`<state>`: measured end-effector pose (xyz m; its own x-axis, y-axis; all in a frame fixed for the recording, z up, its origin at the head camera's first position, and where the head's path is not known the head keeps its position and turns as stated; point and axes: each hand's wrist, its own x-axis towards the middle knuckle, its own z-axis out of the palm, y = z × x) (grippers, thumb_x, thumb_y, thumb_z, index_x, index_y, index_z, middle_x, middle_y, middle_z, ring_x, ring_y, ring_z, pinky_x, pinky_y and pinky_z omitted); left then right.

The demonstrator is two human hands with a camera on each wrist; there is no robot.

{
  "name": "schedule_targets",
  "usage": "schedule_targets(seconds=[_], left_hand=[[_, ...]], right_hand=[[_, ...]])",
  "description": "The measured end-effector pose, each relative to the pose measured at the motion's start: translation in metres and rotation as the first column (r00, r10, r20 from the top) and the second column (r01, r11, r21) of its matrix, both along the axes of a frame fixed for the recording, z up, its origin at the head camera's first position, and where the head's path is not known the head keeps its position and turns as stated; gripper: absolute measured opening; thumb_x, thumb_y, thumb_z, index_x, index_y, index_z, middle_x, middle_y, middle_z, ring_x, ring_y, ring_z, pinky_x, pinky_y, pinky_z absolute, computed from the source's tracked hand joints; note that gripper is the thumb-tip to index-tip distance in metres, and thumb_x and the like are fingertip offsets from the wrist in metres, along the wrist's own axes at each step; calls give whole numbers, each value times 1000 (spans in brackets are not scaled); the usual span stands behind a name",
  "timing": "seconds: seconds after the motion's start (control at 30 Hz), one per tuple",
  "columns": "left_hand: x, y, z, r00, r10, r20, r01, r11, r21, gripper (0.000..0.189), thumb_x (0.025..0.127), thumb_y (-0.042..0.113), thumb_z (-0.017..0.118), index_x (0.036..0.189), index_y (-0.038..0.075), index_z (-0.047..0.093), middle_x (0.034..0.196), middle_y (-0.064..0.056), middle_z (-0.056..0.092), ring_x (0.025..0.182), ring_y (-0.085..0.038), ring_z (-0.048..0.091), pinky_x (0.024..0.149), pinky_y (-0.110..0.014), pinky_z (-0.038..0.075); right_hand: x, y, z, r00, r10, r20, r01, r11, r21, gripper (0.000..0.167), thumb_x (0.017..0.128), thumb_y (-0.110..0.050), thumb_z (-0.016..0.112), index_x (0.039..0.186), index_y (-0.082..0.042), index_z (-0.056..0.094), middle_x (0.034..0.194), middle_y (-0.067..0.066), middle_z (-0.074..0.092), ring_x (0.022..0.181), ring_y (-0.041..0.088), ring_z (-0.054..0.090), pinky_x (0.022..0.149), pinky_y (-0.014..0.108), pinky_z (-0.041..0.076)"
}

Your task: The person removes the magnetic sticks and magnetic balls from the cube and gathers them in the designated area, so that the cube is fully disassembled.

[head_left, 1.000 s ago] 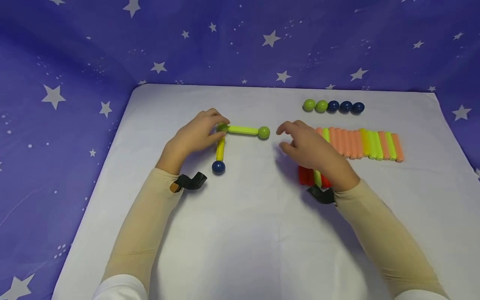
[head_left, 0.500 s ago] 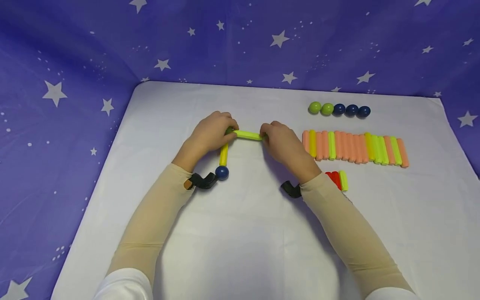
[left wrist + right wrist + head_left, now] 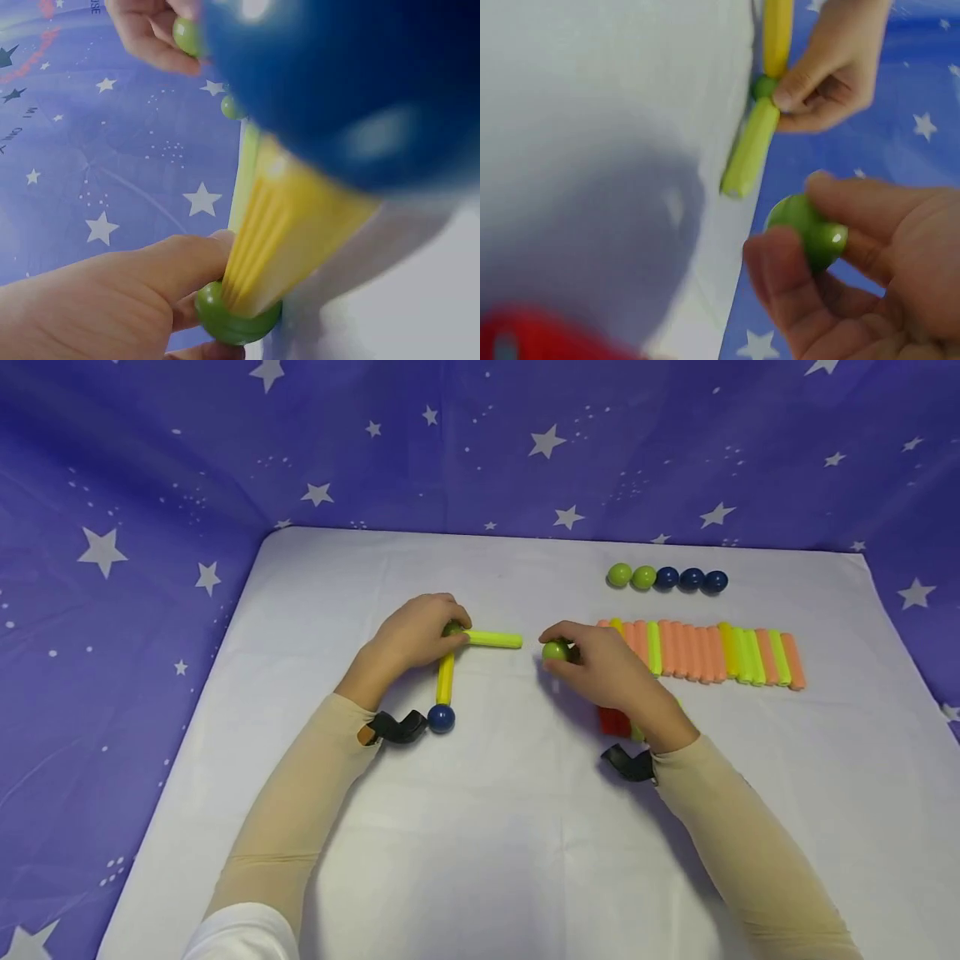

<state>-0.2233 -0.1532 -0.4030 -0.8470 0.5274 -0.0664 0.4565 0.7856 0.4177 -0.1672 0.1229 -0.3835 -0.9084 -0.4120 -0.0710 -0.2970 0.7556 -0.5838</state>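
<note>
My left hand [image 3: 416,631] pinches a green ball [image 3: 238,319] at the corner where two rods meet. From that ball a yellow rod [image 3: 446,678] runs toward me to a dark blue ball [image 3: 441,718]. A lime-green rod [image 3: 495,640] extends to the right, its far end bare. To the right of that end, my right hand [image 3: 609,664] grips another green ball [image 3: 555,650] between thumb and fingers. In the right wrist view, a gap separates this ball from the lime rod's bare end.
A row of green and blue balls [image 3: 667,578] lies at the back right. In front of it is a row of salmon, yellow and lime rods [image 3: 701,652]. Red rods [image 3: 613,722] lie partly hidden under my right hand and wrist. A starry purple cloth [image 3: 480,452] borders the white table [image 3: 480,843].
My right hand reached left to the green ball on the lime rod's end, took hold of it and pulled it off to the right. My left hand stayed at the corner ball.
</note>
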Motion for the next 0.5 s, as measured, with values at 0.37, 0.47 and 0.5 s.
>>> schedule_targets(seconds=[0.37,0.47,0.5], left_hand=[[1,-19,3,992,-48,120,31,990,137,33,87,17,73,117,6,69,107,-4,62,89,-20,57,80,-34,47],[1,-21,2,989,-56,134,35,988,153,32,87,15,73,117,5,69,107,-5,63,90,-20,58,81,-33,47],[0,-21,1,989,-57,135,36,987,156,32,87,14,73,117,5,69,107,-5,63,89,-20,58,80,-33,47]], right_hand=[[-14,75,8,983,-176,58,180,979,-91,40,90,-31,70,126,-16,64,105,4,65,87,21,59,71,30,51],[-26,102,6,973,-228,28,230,971,-71,45,92,-38,66,128,-11,62,107,7,65,89,22,58,70,28,48],[-30,111,5,969,-247,19,248,967,-53,48,93,-41,64,129,-10,61,107,8,64,89,23,57,71,27,47]])
